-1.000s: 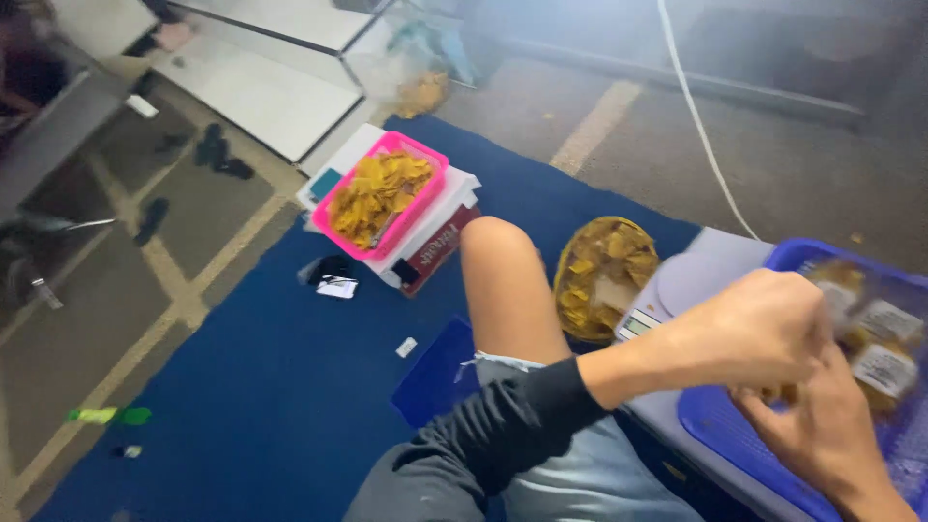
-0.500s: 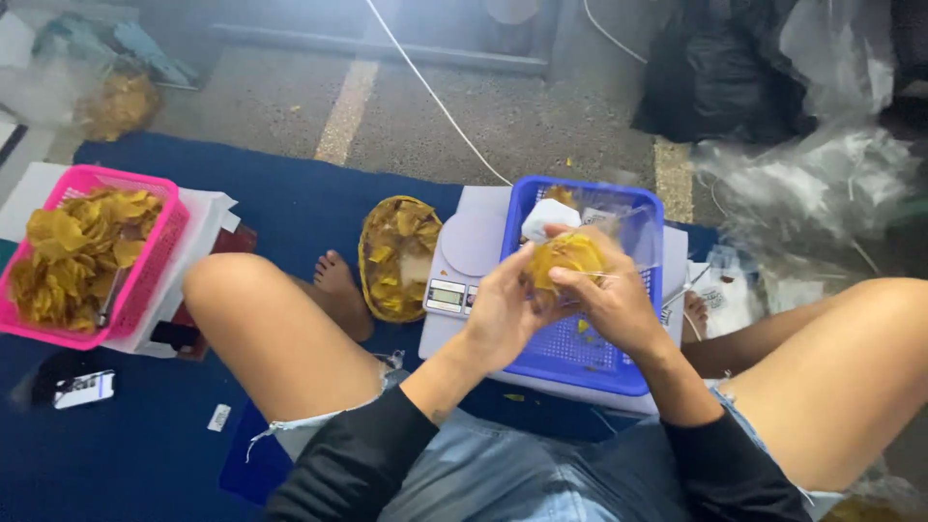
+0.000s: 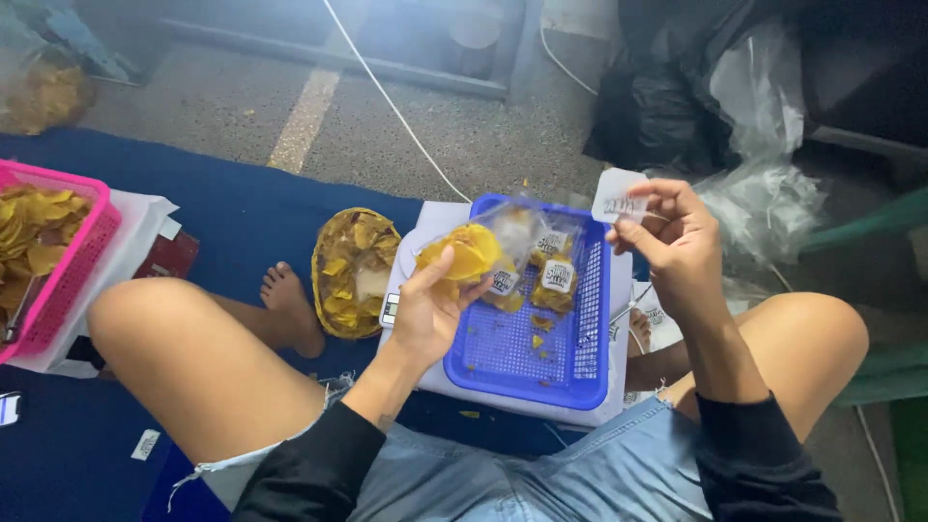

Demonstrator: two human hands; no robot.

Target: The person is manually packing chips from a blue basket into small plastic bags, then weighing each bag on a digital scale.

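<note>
**Holding a chip bag and a label over the blue basket**

Sitting on the blue mat (image 3: pixel 242 208) with legs spread, the person works above a blue plastic basket (image 3: pixel 527 362), which stands on a white scale (image 3: pixel 425 227) between the knees. The left hand (image 3: pixel 430 300) is closed around a clear bag of yellow chips (image 3: pixel 469 253), lifted just over the left rim of the basket. The right hand (image 3: pixel 677 242) pinches a small white label (image 3: pixel 619 201) between thumb and fingers, raised above the far right corner of the basket. The label is not yet on the bag, so this part seems still open.

Two small packs (image 3: pixel 546 275) that already carry labels lie at the far side of the basket, so some work looks done. A round woven tray (image 3: pixel 353 271) with loose chips sits just beside the scale, and a pink basket (image 3: pixel 58 261) full of chips stands at the left edge of the mat, so much seems left.

The held bag looks transparent, thin and crinkled, with round golden chips inside.
</note>
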